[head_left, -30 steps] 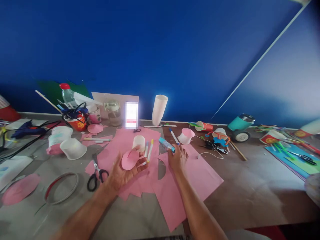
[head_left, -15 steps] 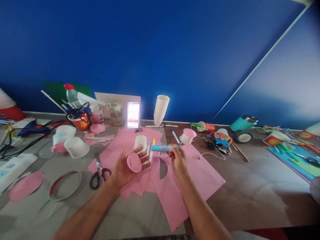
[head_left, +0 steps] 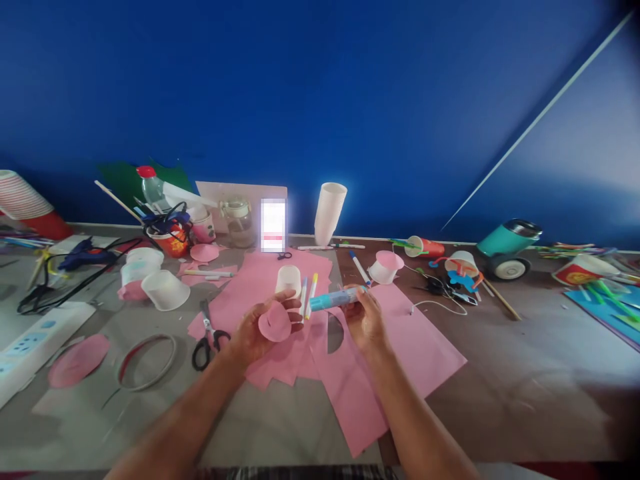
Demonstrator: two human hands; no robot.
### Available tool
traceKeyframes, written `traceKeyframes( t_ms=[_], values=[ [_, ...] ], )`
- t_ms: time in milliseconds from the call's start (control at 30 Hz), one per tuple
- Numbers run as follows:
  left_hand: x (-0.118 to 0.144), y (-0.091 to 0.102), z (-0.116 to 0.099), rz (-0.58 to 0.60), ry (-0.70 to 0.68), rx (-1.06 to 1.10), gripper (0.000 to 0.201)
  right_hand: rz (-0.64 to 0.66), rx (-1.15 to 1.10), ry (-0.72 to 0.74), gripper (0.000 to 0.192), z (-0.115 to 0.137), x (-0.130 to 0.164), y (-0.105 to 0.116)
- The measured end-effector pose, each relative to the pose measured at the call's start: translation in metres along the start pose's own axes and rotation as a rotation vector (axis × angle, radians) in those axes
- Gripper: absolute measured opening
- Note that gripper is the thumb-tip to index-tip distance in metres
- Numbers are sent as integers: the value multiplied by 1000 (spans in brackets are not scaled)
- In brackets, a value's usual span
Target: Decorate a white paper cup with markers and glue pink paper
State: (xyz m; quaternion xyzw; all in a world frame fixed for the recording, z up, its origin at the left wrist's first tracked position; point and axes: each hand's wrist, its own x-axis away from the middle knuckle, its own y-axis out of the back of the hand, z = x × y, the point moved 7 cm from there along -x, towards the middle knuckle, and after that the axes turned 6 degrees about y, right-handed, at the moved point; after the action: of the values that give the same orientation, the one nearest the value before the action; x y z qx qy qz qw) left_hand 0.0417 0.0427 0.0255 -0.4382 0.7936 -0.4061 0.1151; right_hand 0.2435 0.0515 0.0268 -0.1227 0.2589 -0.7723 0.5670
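Note:
My left hand (head_left: 257,333) holds a small pink paper cone (head_left: 275,321), palm up, above the pink paper sheets (head_left: 400,340) on the table. My right hand (head_left: 367,319) grips a light blue glue stick (head_left: 333,300), its tip pointing left toward the cone. Just behind the hands stands a small white cup (head_left: 289,279), and two markers (head_left: 309,293) lie beside it. Black-handled scissors (head_left: 207,333) lie to the left of my left hand.
A stack of white cups (head_left: 329,213), a glass jar (head_left: 239,223) and a lit phone (head_left: 273,225) stand at the blue wall. Overturned plastic cups (head_left: 164,289), a wire ring (head_left: 147,342) and a power strip (head_left: 30,339) lie left. A teal tumbler (head_left: 505,243) and more cups lie right.
My right hand picked the blue glue stick up from the table and brought it left toward the pink cone in my left hand. The view shifted slightly.

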Motion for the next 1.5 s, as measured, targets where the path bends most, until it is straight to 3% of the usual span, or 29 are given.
traceKeyframes(
  t_ms=[200,467,667,867,1033,1167,1267,1500],
  values=[
    [3,-9,-5,0,-110,-449,32,48,12,-55,25,-5,5,-8],
    [2,-4,-11,-3,-146,-587,37,30,-29,-81,24,-7,3,-5],
    [2,17,-17,-230,-197,-672,33,28,13,-58,28,-4,2,-4],
    [8,25,-42,-394,-333,-686,20,54,31,-42,30,-3,3,-7],
    [17,10,-52,-326,-409,-706,17,63,29,-52,32,-7,5,-8],
    [21,-15,-44,-181,-418,-928,28,130,73,-34,37,-8,9,-13],
    [22,-27,-39,-138,-471,-1080,40,223,148,-12,38,-10,13,-19],
    [14,-24,-29,-157,-509,-1219,45,334,248,4,40,-15,24,-34]
  ],
)
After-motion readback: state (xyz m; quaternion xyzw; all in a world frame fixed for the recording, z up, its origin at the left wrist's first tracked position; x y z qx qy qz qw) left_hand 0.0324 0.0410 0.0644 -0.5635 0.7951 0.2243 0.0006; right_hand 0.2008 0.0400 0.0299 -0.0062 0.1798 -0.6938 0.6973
